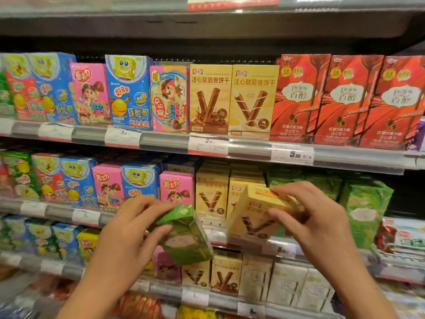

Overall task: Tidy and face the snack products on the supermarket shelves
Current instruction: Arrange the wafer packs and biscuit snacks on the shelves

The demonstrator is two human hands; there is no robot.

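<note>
I am seeing my left hand [131, 229] holding a tilted box [186, 236] out in front of the second shelf [292, 246], left of the wafer-roll box [255, 217] that my right hand [315, 217] is pinching. Behind both, more cartons are standing in rows along that shelf's front edge, under the upper shelf [161, 141].

This is a supermarket aisle. Tiered metal shelves [161, 143] carry tight rows of snack boxes, among them red boxes [345, 97] and yellow wafer-roll boxes [232, 100], all facing outward. Printed price labels [292, 155] sit in clear strips along each shelf's front edge.
</note>
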